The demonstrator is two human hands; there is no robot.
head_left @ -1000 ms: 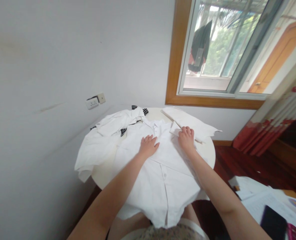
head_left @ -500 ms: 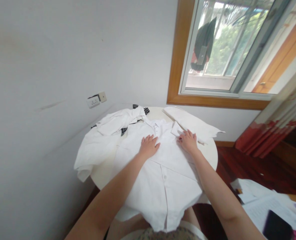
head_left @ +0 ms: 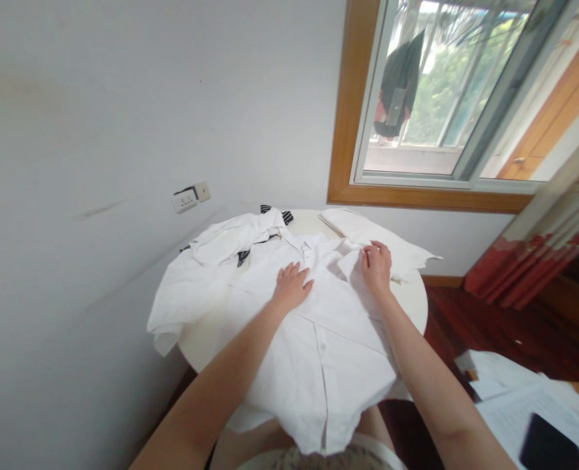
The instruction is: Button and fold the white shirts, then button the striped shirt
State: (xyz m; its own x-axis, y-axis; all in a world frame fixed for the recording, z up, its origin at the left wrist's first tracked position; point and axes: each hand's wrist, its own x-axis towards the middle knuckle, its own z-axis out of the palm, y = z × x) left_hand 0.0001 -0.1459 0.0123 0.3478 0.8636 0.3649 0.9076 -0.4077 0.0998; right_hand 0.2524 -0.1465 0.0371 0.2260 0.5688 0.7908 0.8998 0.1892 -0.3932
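Note:
A white button-up shirt [head_left: 313, 356] lies spread over the round table [head_left: 414, 313], its collar toward the wall and its hem hanging over the near edge toward my lap. My left hand [head_left: 292, 287] rests flat on the shirt's upper front, fingers spread. Toward the right shoulder, my right hand [head_left: 377, 264] has its fingers closed on the shirt's sleeve [head_left: 350, 264], which is lifted and creased there. The part between those fingertips is mostly hidden.
Left on the table lies a crumpled white garment [head_left: 196, 281] with a black striped piece [head_left: 243, 256]. A folded white cloth [head_left: 367, 228] is at the back right. Papers [head_left: 519, 398] and a dark phone [head_left: 548, 444] lie lower right. Wall and window [head_left: 431, 98] stand behind.
My right hand has moved slightly right and up, its fingers curling in and raising the sleeve fabric. My left hand has stayed in place on the shirt.

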